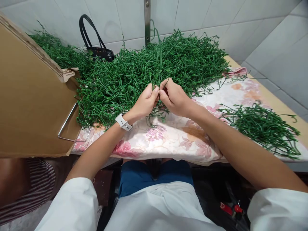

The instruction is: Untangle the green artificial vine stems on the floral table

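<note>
My left hand [145, 102], with a white watch [124, 122] on the wrist, is closed in a pinch at the front edge of a big heap of thin green branching stems [125, 83]. Right beside it, my right hand [175, 98] is closed too, thumb against the bent index finger. The fingertips of both hands nearly meet over a thin green stem, partly hidden by the fingers. Several stem ends hang below the hands, above the cloth. A smaller pile of green stems [261, 126] lies to the right, past my right forearm.
A floral cloth [156, 141] covers the table. On the left stands a large cardboard sheet [31, 96] with a bent metal wire stand [68, 120] by it. A black handbag [101, 53] sits behind the heap, against the tiled wall [192, 16]. Someone's striped clothing [36, 183] shows at lower left.
</note>
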Motion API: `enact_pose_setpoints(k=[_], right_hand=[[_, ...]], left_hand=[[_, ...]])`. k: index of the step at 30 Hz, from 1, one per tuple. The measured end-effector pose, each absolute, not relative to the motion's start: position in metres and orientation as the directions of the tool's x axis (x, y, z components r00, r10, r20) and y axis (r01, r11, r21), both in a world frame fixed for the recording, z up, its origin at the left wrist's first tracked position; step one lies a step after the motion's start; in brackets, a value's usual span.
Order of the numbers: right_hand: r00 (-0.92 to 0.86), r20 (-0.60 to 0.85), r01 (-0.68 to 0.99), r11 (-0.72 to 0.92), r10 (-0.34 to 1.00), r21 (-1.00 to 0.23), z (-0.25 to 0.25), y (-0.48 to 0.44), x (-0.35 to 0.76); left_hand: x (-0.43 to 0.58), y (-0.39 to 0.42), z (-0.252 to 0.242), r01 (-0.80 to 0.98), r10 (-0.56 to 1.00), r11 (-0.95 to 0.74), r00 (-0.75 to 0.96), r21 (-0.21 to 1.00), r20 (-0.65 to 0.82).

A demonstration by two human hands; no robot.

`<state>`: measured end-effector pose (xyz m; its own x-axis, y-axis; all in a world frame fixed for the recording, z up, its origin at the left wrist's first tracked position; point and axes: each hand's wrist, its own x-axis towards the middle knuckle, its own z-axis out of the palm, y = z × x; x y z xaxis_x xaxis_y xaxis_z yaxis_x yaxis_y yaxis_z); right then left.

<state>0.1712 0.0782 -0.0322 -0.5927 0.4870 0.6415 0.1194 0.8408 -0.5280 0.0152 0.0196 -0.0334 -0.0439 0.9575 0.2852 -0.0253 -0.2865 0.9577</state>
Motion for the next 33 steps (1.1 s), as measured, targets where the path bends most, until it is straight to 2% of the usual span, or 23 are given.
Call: enact_pose_setpoints(k=[3,4,8,10,14,17,19,23,26,28,30,31,33], right_hand=[[-0.487,0.67,0.054,0.785,0.56,-0.617,-0.031,0.073,0.167],[-0.462,0.68,0.047,0.782,0.569,-0.622,-0.03,0.072,0.166],[-0.426,0.73,0.087,0.827,0.534,-0.555,-0.029,0.069,0.165],[-0.425,0.741,0.108,0.842,0.52,-0.529,-0.029,0.069,0.165],[-0.43,0.753,0.151,0.862,0.499,-0.485,-0.029,0.072,0.166],[-0.467,0.734,0.149,0.862,0.493,-0.484,-0.026,0.073,0.169],[-0.497,0.69,0.12,0.829,0.526,-0.546,-0.023,0.073,0.17],[-0.532,0.595,-0.079,0.664,0.603,-0.744,-0.021,0.071,0.166],[-0.61,0.459,-0.25,0.393,0.646,-0.885,-0.019,0.069,0.161],[-0.656,0.372,-0.283,0.242,0.657,-0.928,-0.017,0.066,0.159],[-0.67,0.333,-0.296,0.173,0.663,-0.94,-0.015,0.064,0.158],[-0.673,0.328,-0.303,0.156,0.663,-0.94,-0.014,0.063,0.158],[-0.673,0.349,-0.315,0.175,0.652,-0.933,-0.012,0.064,0.16]], left_hand=[[0.022,0.012,-0.019,-0.156,0.985,-0.159,0.049,0.975,0.168],[0.024,0.009,-0.015,-0.168,0.987,-0.149,0.032,0.974,0.156],[0.029,0.002,-0.005,-0.126,0.989,-0.149,-0.031,0.981,0.147],[0.03,0.003,-0.006,-0.074,0.978,-0.203,-0.066,0.976,0.199],[0.028,0.01,-0.016,0.09,0.9,-0.4,-0.148,0.912,0.41],[0.03,0.012,-0.023,0.124,0.884,-0.422,-0.165,0.898,0.438],[0.032,0.011,-0.026,0.104,0.886,-0.417,-0.175,0.903,0.429],[0.036,0.007,-0.023,0.03,0.896,-0.419,-0.148,0.908,0.418],[0.037,0.003,-0.017,-0.102,0.941,-0.333,-0.096,0.937,0.324],[0.038,0.001,-0.013,-0.168,0.973,-0.229,-0.057,0.959,0.223],[0.038,0.0,-0.01,-0.18,0.989,-0.146,-0.028,0.973,0.143],[0.037,0.0,-0.009,-0.172,0.991,-0.131,-0.018,0.976,0.13],[0.034,-0.001,-0.007,-0.115,0.981,-0.196,-0.035,0.974,0.193]])
